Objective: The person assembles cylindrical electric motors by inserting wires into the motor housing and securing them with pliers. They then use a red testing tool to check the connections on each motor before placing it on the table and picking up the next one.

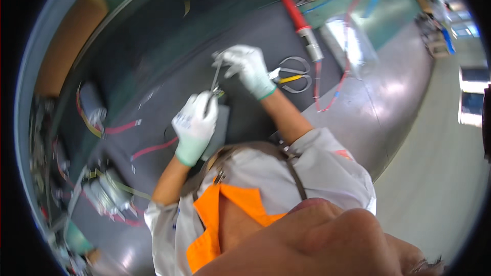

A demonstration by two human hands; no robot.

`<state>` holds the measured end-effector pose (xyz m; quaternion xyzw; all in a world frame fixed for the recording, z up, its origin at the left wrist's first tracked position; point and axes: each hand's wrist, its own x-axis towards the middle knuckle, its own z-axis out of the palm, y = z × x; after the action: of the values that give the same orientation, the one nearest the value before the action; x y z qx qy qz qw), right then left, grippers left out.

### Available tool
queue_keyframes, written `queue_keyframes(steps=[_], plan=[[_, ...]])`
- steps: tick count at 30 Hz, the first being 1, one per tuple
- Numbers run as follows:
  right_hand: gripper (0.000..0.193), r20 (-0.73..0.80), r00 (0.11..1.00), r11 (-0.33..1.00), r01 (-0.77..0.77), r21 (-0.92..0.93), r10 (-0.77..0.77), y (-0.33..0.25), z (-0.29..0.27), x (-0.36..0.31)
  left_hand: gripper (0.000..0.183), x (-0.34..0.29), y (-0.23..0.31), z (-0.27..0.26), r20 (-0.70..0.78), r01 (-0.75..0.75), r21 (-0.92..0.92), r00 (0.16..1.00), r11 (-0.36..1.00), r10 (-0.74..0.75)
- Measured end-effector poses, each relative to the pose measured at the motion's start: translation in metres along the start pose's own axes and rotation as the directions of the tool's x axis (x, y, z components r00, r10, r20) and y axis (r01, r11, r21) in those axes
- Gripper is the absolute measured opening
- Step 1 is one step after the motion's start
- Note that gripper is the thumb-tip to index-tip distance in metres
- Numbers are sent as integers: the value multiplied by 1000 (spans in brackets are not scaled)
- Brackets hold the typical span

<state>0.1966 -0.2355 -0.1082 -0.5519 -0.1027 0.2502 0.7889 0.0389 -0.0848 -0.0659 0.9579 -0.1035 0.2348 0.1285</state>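
1. Chin and orange collar at the lower edge, nearest the camera; grey shirt sleeves and bare forearms reaching up and away over the dark worktop (255, 36).
2. Left hand (194, 125), in a pale glove, closed in a loose fist, fingers curled round the lower end of a thin grey wire (215, 79); grip tight on it near a small yellow-tipped end, just above a flat dark block (217, 125) lying on the worktop.
3. Right hand (249, 69), also gloved, a little farther out; thumb and fingertips pinched shut on the upper end of the same wire, so that the wire runs taut and nearly upright between both hands, off the worktop.
4. Just beyond the right hand: scissors (294, 74) with grey loop handles and a yellow part, flat on the worktop, close to the wrist but apart from it.
5. Farther still: red-handled tool (302, 25) with a metal tip, lying slantwise; beside it red cable (327, 97) trailing down the worktop.
6. Off to the left: more red leads (151, 149) and grey metal parts (105, 194), blurred.
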Motion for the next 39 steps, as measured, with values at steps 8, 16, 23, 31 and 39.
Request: queue_keyframes(steps=[8, 16, 23, 31, 39], plan=[[20, 216, 943, 967, -248, -55, 254, -46, 17, -55, 10, 9, -20, -7, 308, -76, 30, 949, 997, 64], [12, 370, 905, 952, -275, 137, 208, -24, 82, 1, 23, -1, -15, -9, 327, -256, -93, 905, 962, 272], [24, 118, 928, 754, 356, -552, -352, -48, 12, -31, 26, -4, -22, -25, 260, 60, -100, 965, 993, -32], [62, 108, 966, -223, 54, -973, -236, -10, -94, -159, 29, 28, -59, 5, 289, 14, -481, 946, 876, 144], [77, -72, 996, 224, -81, -971, 51, -17, -82, -196, 39, 49, -77, 6, 723, 706, -691, 674, -153, -155]])
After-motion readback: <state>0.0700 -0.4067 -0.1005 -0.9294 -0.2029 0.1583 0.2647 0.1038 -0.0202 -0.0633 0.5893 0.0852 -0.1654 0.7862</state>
